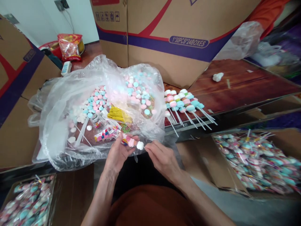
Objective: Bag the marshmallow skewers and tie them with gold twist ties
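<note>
A marshmallow skewer (131, 142) with pink, orange and white pieces lies across my left hand (118, 152), the thumb above it and the fingers below. At the white end, my right hand (164, 158) pinches what looks like its thin stick. Just beyond my left hand are printed candy wrappers (103, 135) and a bundle of gold twist ties (116, 113). Loose pink, blue and white marshmallows (97, 99) fill a large clear plastic bag (58, 110) spread over the table. A few white sticks (81, 133) lie at its left side.
Finished marshmallow skewers (183, 102) are piled on the table right of the bag. Open cartons of wrapped skewers (261, 163) stand low at right and bottom left. A large cardboard box (164, 18) blocks the back. An orange sleeve (268, 14) shows at the upper right.
</note>
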The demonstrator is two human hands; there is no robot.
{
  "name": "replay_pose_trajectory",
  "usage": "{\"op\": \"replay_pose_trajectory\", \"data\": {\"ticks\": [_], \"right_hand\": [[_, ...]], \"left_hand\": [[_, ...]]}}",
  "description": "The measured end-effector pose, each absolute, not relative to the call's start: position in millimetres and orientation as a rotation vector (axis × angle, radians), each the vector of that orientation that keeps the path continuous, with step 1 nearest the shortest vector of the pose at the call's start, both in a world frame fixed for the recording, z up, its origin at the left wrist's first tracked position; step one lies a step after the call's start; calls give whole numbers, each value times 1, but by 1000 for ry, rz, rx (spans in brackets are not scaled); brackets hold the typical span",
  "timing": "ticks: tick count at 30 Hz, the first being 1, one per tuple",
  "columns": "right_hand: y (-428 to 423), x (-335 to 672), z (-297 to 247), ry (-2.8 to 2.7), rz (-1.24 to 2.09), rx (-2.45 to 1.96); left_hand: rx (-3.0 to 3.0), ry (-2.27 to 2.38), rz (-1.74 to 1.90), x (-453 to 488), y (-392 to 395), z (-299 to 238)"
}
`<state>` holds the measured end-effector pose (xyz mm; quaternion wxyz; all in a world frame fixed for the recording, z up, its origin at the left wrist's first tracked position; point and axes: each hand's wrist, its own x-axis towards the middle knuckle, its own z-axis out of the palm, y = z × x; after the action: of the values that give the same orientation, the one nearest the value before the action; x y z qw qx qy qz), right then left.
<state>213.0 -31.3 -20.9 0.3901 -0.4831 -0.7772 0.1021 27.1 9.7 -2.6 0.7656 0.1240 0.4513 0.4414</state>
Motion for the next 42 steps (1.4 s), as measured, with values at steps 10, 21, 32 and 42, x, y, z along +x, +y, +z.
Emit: {"op": "replay_pose_trajectory", "data": {"ticks": [10, 21, 32, 42], "right_hand": [[-39, 188, -38, -1942, 28, -1149], [-39, 168, -23, -1284, 969, -1209], [-39, 170, -12, -1630, 506, -1146], [-33, 160, -20, -1671, 436, -1203]], "left_hand": [[216, 966, 1001, 41, 5, -6], [446, 843, 985, 45, -4, -10], [464, 1106, 1497, 31, 12, 14], [446, 1005, 1395, 42, 12, 9]]}}
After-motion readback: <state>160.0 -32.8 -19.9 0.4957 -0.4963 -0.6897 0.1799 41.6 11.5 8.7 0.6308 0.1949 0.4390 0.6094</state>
